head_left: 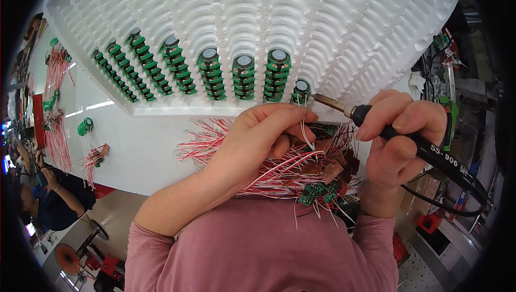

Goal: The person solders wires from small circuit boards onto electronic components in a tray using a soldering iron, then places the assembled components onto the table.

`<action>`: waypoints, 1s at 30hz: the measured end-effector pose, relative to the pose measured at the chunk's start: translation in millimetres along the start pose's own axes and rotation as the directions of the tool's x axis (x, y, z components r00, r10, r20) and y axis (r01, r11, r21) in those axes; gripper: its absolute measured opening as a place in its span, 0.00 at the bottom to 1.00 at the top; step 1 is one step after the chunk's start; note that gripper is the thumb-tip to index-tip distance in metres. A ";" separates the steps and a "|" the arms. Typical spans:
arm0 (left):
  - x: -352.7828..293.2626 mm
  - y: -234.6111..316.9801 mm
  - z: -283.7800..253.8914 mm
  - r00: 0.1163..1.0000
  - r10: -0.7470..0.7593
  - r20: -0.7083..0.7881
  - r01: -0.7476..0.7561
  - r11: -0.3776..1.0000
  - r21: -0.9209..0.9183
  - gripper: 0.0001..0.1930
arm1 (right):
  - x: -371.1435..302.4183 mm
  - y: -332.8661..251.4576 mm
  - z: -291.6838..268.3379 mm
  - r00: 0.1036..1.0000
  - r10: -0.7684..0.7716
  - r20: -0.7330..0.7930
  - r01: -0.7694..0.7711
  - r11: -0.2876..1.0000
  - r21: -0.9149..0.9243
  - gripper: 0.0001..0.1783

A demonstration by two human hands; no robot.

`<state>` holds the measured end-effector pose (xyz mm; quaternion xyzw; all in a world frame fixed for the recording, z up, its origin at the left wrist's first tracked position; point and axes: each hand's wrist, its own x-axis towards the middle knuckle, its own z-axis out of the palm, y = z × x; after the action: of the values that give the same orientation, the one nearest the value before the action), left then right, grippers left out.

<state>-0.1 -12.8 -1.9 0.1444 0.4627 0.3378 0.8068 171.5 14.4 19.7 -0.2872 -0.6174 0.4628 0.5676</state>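
Note:
My right hand (400, 133) grips the black handle of a soldering iron (446, 160), with its metal tip pointing left. The tip is at or just beside a round green circuit board with a grey disc (301, 87), which sits upright in a slot of the white foam tray (344, 18). Whether the tip touches it I cannot tell. Pinched in the fingers of my left hand (255, 136) are thin white wires (305, 131) whose upper ends reach that board. Below this hand lies a heap of red and white wires (279, 171) with small brown boards (331, 171) and green boards (309, 194).
Rows of similar green boards (213, 74) fill the tray's slots to the left. Wired bundles (56, 136) and a coil of green rings (85, 126) lie on the white table (134, 147). The iron's black cord (438, 198) loops at right. Another person (59, 198) sits at far left.

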 end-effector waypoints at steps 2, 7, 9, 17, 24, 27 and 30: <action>-0.1 0.0 0.1 1.000 0.001 0.000 -0.001 1.000 -0.001 0.12 | 0.6 -1.7 -2.0 1.000 -0.009 0.003 0.009 1.000 -0.002 0.21; -0.6 -1.5 0.4 1.000 -0.002 -0.006 0.002 1.000 -0.001 0.13 | -0.4 -7.8 -2.5 0.999 0.006 -0.048 -0.005 1.000 0.021 0.22; -1.4 -0.9 2.2 1.000 -0.003 -0.001 0.003 1.000 0.005 0.12 | 1.0 -8.5 -9.4 0.998 -0.057 0.034 0.057 0.998 -0.002 0.22; -6.1 -2.3 15.2 1.000 -0.014 0.025 0.012 0.998 0.058 0.13 | 1.1 -24.3 -18.4 0.999 -0.048 -0.017 0.047 0.995 -0.084 0.21; -16.0 -14.3 37.7 0.939 0.313 -0.144 -0.238 0.891 0.386 0.10 | 0.8 -38.2 -51.8 0.986 -0.163 0.033 0.166 0.968 -0.190 0.20; -19.7 -20.1 40.7 0.847 0.513 -0.142 -0.402 0.791 0.461 0.09 | 2.6 -43.8 -65.8 0.984 -0.136 0.116 0.137 0.991 -0.002 0.19; -16.8 -18.1 42.4 0.784 0.619 -0.048 -0.521 0.698 0.491 0.08 | 2.9 -46.7 -66.4 0.992 -0.124 -0.005 0.124 0.991 0.059 0.21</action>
<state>37.4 -34.0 21.7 0.4283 0.5418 0.4681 0.5513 243.1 14.3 58.1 -0.2318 -0.6195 0.4445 0.6040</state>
